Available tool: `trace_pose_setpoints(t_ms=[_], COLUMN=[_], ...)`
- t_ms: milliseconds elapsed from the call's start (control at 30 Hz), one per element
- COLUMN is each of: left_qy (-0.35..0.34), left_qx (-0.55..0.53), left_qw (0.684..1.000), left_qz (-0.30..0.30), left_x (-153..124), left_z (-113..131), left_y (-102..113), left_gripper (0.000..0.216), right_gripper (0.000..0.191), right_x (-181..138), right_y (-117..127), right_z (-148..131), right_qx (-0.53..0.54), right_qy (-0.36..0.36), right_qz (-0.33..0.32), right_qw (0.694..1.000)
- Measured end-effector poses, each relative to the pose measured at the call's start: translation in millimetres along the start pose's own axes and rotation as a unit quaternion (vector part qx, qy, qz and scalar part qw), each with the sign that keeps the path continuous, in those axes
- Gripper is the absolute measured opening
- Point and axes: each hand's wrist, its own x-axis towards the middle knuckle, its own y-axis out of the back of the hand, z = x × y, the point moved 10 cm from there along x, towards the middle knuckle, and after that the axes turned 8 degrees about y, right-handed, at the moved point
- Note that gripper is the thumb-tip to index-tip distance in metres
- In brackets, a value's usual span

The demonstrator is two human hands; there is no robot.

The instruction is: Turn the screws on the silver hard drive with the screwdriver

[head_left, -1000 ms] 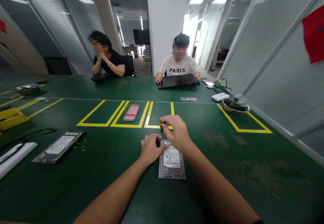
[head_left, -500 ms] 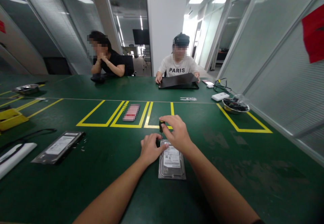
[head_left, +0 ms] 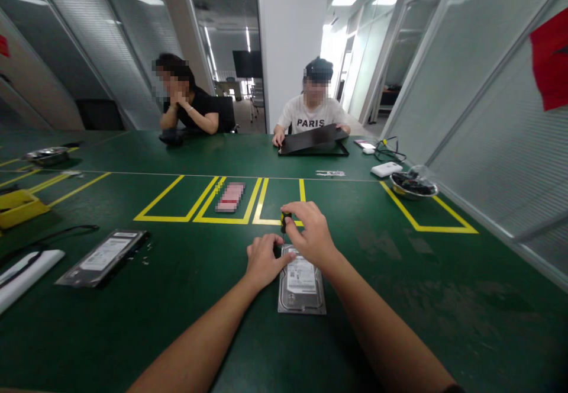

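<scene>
The right hand pinches a small yellow-and-black screwdriver upright between thumb and fingers, its shaft pointing down at the far left corner of a hard drive. That drive lies label up on the green table, right in front of the person. The left hand rests there too, thumb over the label, fingers bent beside the edge; whether it grips, I can't tell. Off to the left lies another drive; across the table, somebody in a white shirt holds a dark panel tilted.
</scene>
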Motion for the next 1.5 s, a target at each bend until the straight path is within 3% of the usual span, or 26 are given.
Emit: trace_pose_setpoints(t_ms=[267,467,767,933,1167,1400,1500], left_qy=[0.003,0.001,-0.014,-0.004,0.002,0.002,0.004], left_qx=[-0.003,0.002,0.004,0.004,0.003,0.005,0.011], left_qw=[1.0,1.0,1.0,1.0,1.0,1.0,1.0], left_qz=[-0.009,-0.004,0.0,-0.002,-0.01,-0.008,-0.009], left_x=[0,1,-1,-1,0,-1,-1], left_z=[1,0,4,3,2,2,2], left_y=[0,-1,0,1,0,1,1], left_gripper=[0.036,0.036,0.034,0.034,0.035,0.035,0.036], right_gripper=[0.013,0.02,0.012,0.024,0.014,0.021,0.018], right_x=[-6,-1,-1,1,-5,0,-2], right_y=[-2,-2,-1,-2,-2,-2,-1], right_z=[14,4,7,1,13,3,5], right_qx=[-0.015,-0.004,-0.016,-0.002,-0.003,-0.003,-0.008], right_qy=[-0.051,-0.007,-0.029,-0.004,-0.05,-0.004,-0.016], right_qz=[0.003,-0.008,-0.005,-0.01,0.005,-0.012,0.002], right_qw=[0.999,1.0,0.999,1.0,0.999,1.0,1.0])
